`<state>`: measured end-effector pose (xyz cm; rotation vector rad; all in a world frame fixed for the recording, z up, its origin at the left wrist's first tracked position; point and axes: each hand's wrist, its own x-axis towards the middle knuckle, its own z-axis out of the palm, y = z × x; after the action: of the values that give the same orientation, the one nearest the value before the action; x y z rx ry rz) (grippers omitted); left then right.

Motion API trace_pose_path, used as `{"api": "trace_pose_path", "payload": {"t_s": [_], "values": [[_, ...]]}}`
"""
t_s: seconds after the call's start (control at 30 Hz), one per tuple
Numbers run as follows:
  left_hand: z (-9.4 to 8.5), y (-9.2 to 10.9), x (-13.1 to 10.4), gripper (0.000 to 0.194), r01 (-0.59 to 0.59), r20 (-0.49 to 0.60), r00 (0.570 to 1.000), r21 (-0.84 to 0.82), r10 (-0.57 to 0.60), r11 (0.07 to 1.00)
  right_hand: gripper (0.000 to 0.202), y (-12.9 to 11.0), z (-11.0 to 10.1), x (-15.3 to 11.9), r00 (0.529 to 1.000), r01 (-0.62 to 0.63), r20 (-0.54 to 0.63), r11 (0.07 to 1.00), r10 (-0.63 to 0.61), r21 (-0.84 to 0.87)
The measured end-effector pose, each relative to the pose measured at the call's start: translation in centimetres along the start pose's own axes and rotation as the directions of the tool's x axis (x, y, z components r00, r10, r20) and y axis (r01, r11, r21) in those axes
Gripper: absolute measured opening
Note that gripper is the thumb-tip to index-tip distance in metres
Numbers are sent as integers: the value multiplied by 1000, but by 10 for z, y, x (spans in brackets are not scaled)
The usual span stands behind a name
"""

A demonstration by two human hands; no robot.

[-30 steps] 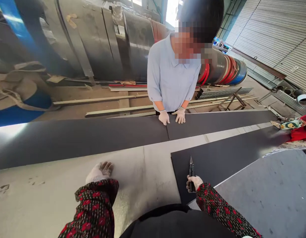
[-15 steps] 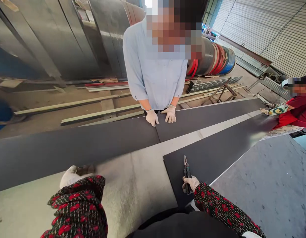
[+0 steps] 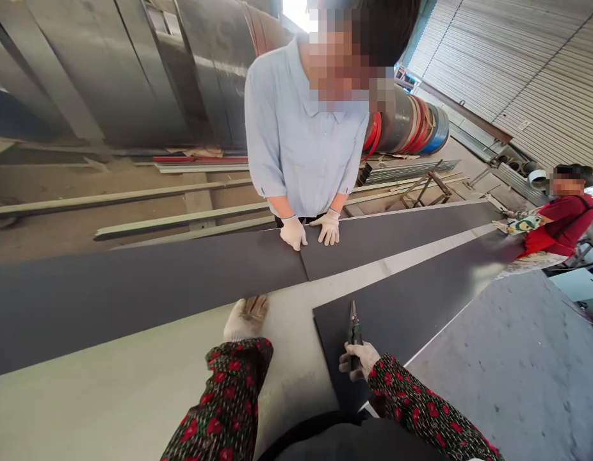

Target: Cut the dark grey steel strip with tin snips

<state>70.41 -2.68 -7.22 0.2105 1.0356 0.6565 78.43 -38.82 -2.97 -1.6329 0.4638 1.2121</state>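
Right hand (image 3: 358,358) clenched on snips (image 3: 354,325), blades resting on dark sheet (image 3: 412,307); left hand (image 3: 244,317) flat, released, bracing on worktop (image 3: 109,390).

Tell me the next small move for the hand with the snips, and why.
Probably slide the right hand forward so the snips reach the far edge of the near dark sheet. The blades lie flat on it, tips pointing away, biting nothing.

Steel coils (image 3: 412,125), loose metal strips (image 3: 133,202), shutter wall (image 3: 541,70) behind.
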Motion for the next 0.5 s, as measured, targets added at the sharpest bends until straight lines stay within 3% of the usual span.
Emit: {"api": "trace_pose_path", "payload": {"t_s": [0.13,0.23,0.37,0.5], "values": [[14,-23,10,3,-24,15,1000,39,24,999,47,-36,26,0,987,72,142,997,-74,15],[20,-29,14,10,-36,6,999,98,36,995,38,-64,51,5,979,46,201,993,-24,-105],[26,-31,14,15,-72,-17,997,146,75,987,23,-88,75,17,971,17,235,969,43,-246],[29,-32,16,15,-71,-54,995,162,80,984,19,-96,82,35,977,-18,197,955,80,-297]]}}
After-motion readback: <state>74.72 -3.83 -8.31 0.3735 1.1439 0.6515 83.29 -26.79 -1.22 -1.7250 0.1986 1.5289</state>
